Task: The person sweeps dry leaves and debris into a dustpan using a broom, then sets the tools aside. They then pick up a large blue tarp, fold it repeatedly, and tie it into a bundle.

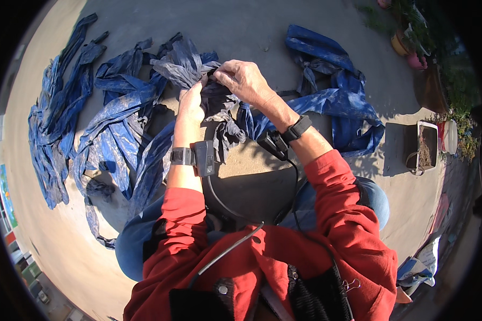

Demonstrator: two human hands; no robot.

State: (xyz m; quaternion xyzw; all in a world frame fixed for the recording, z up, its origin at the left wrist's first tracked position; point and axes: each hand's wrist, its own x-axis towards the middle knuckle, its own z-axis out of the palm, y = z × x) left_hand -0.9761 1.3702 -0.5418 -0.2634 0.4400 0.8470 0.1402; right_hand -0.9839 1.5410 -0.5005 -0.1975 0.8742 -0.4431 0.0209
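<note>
My left hand (190, 102) grips a gathered bunch of crumpled grey-blue sheeting (180, 64), its thumb pointing up towards my other hand. Right beside it, my right hand (245, 82) pinches a dark part of the same bunch between bent fingers. Just what the fingertips hold is hidden. Below the hands hangs a knotted greyish end (227, 130). A twisted blue strip (321, 100) with a knot in it runs out to the right. Long wrinkled blue strips (116, 104) with pale dirt marks lie heaped on the left.
Concrete ground (241, 24) spreads around me. At the right stand a white rectangular planter (437, 140) with dry stems, a white bucket (449, 136) and several potted plants. A crumpled printed sack (419, 267) lies at lower right. Cables run from devices on both wrists.
</note>
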